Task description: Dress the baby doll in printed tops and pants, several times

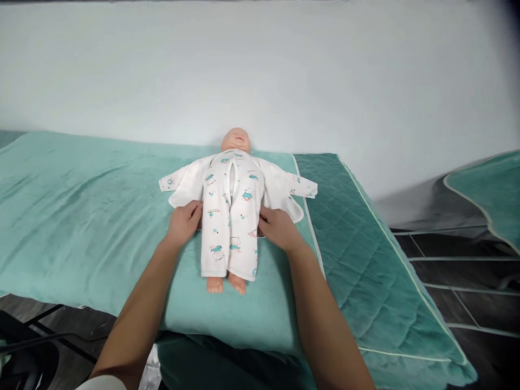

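Note:
A baby doll [237,139] lies on its back, its head towards the wall and its bare feet [215,285] pointing at me. It is dressed in a white printed baby outfit [244,216], with a gap down the chest and straight trouser legs. Both sleeves [303,186] are spread out to the sides, with white flaps below them. My left hand [186,221] pinches the outfit's edge at the left hip. On the opposite side, my right hand [279,225] has its fingers closed at the outfit's right edge, the fingertips partly tucked under the cloth.
Under the doll is a light green plush cover [101,216]. A darker quilted green pad [357,244] adjoins it at the right. Behind stands a white wall [260,70]. A black object with a cable [24,346] is at the lower left; dark floor tiles [439,271] show at the right.

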